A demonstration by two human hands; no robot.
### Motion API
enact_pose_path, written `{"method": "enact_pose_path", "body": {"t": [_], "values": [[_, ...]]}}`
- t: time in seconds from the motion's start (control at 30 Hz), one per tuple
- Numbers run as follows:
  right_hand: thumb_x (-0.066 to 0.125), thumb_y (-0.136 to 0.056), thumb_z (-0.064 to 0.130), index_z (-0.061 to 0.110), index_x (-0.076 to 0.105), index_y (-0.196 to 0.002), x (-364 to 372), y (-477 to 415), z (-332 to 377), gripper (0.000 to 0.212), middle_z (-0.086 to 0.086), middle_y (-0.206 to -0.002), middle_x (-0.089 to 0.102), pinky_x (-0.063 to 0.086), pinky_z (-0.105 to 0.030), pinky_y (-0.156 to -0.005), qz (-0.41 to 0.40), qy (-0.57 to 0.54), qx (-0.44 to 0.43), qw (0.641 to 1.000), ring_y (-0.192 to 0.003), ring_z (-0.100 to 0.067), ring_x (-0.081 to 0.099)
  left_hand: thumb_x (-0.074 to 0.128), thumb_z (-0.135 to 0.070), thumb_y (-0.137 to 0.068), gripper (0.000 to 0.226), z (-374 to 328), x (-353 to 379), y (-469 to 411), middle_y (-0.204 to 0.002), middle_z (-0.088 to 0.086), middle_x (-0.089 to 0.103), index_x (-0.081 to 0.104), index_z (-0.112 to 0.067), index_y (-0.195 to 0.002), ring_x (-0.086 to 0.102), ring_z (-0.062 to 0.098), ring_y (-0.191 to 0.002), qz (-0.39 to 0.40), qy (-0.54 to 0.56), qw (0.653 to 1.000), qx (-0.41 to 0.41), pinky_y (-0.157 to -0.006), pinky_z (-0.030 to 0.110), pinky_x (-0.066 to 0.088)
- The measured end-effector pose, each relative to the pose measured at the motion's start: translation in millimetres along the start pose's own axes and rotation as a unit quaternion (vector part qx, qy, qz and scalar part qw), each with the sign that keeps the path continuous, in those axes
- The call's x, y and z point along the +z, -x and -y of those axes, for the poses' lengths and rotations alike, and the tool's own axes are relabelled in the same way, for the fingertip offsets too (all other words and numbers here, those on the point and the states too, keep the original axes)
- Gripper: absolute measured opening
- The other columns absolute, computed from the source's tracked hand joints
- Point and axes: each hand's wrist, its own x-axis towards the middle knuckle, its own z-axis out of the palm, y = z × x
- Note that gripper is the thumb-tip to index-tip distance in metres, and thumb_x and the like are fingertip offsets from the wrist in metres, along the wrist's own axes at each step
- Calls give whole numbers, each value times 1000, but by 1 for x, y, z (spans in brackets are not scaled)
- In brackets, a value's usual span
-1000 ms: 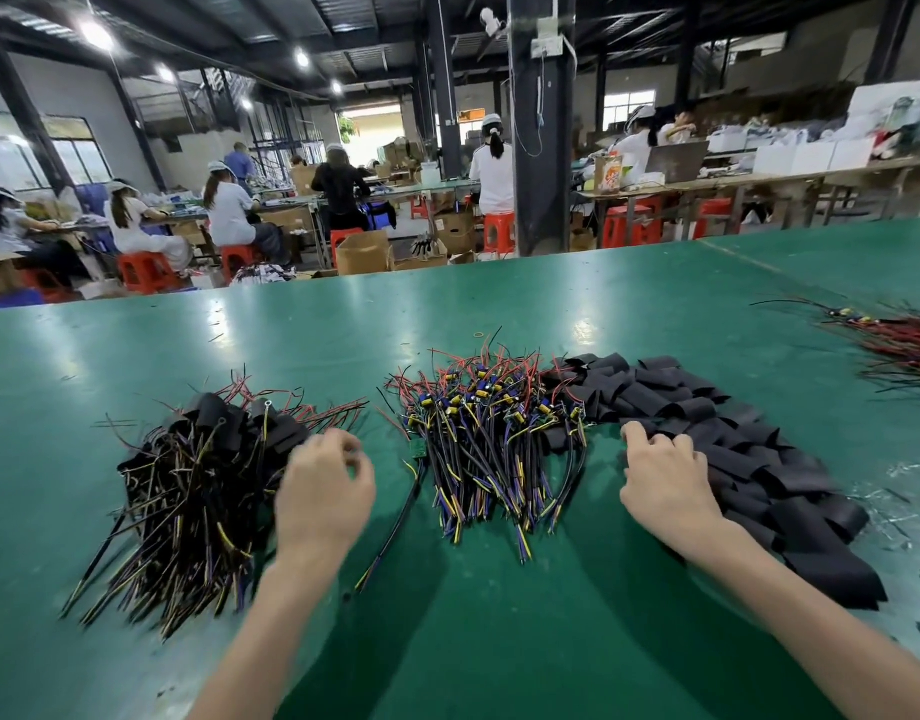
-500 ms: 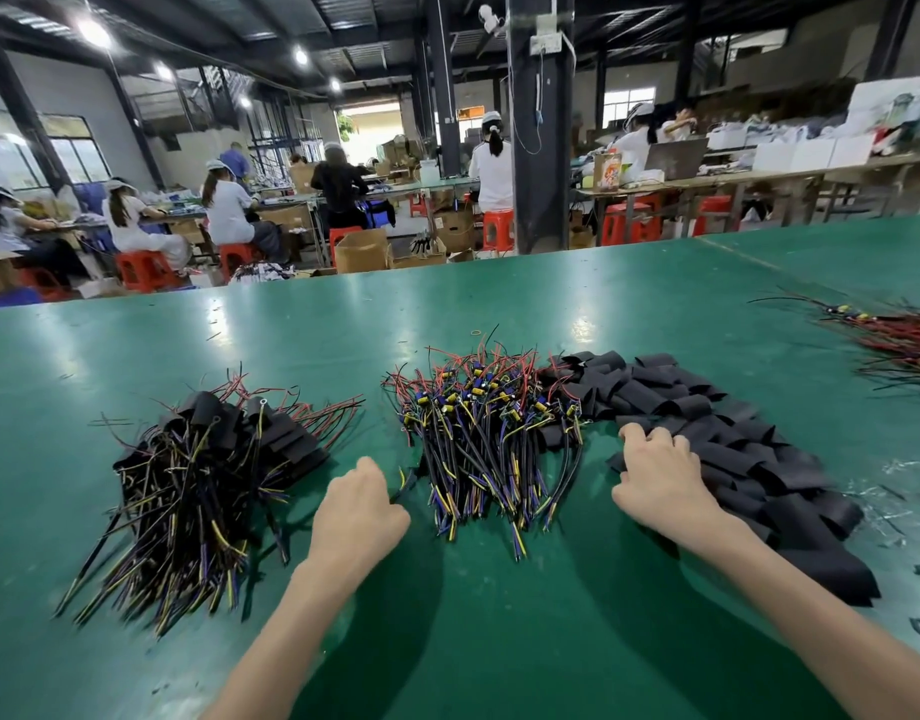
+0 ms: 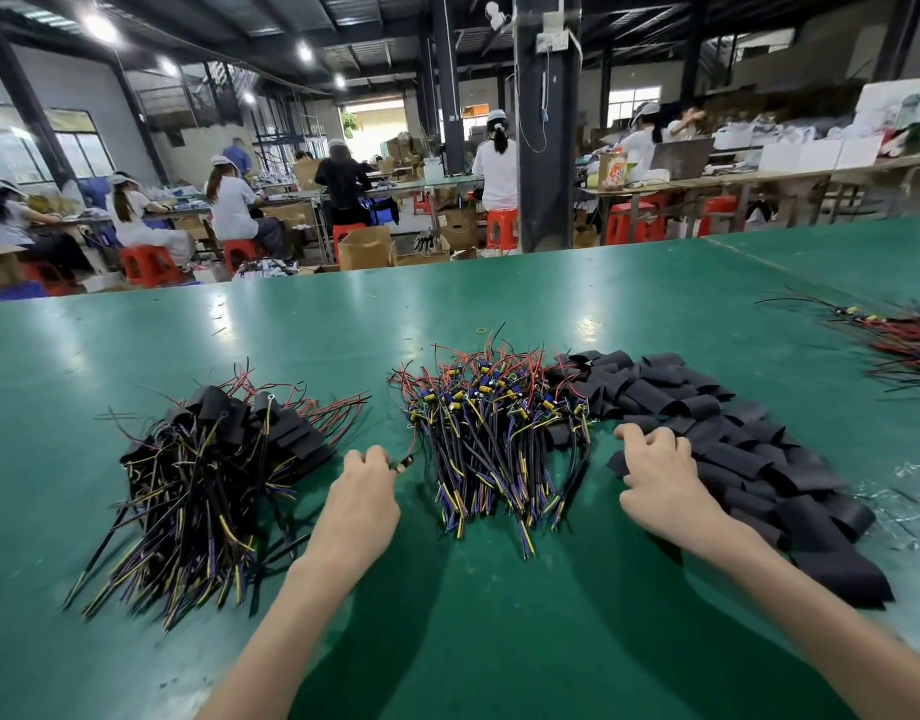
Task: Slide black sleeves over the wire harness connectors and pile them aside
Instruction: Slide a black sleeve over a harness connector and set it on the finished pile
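Observation:
Three heaps lie on the green table (image 3: 478, 646). At the left is the pile of sleeved harnesses (image 3: 208, 475), black sleeves on their far ends. In the middle is the pile of bare wire harnesses (image 3: 494, 433) with yellow and blue connectors. At the right spreads the heap of flat black sleeves (image 3: 748, 439). My left hand (image 3: 361, 498) has curled fingers at the middle pile's left edge and pinches the end of one harness there. My right hand (image 3: 655, 478) rests on the near left edge of the sleeve heap, fingers curled onto a black sleeve.
Another bundle of red and black wires (image 3: 899, 350) lies at the table's far right edge. Small plastic scraps (image 3: 894, 506) litter the table right of the sleeves. Beyond the far edge, people sit at benches on red stools.
My left hand has left the sleeved pile and moved right to the edge of the bare harness pile. My right hand has stayed on the sleeve heap.

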Motion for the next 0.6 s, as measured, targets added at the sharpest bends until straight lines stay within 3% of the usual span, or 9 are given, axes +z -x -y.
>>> {"method": "enact_pose_path", "body": {"t": [0.1,0.2,0.3,0.47,0.6], "values": [[47,-78,2,18,25,-139,-3,3,3,67,-12,-117,38,29,-36,-90,-25,-1,-5,1000,-108,-31,30,38,0,-94,31,-1,-8,3,-116,10,43,46,-14,-120,44,24,-80,-32,31,999,-14,-73,33,34],[48,-78,0,19,28,-138,-5,6,7,66,-10,-117,40,28,-36,-88,-60,-27,-4,998,-105,-29,29,44,-15,-96,20,-2,-14,7,-110,6,40,48,-12,-115,47,25,-95,-70,46,997,5,-81,32,37],[48,-75,-6,18,30,-136,-3,10,11,68,-8,-116,38,26,-35,-85,-96,-62,-30,993,-99,-25,27,58,-27,-91,26,0,-17,13,-104,0,37,50,-13,-111,47,22,-101,-81,30,995,48,-84,28,38],[49,-73,-16,12,34,-138,8,17,18,72,-9,-113,38,26,-30,-88,-140,-110,-116,977,-93,-17,25,59,-19,-92,22,-4,-28,19,-98,7,53,57,-10,-112,58,31,-79,-176,1,980,94,-61,32,40],[54,-78,-18,5,39,-136,11,25,27,64,-11,-117,44,23,-14,-98,-157,-191,-216,945,-107,-21,39,59,-17,-92,28,-8,-34,22,-98,9,58,56,-10,-118,60,35,-69,-246,39,960,131,-54,36,45]]}}
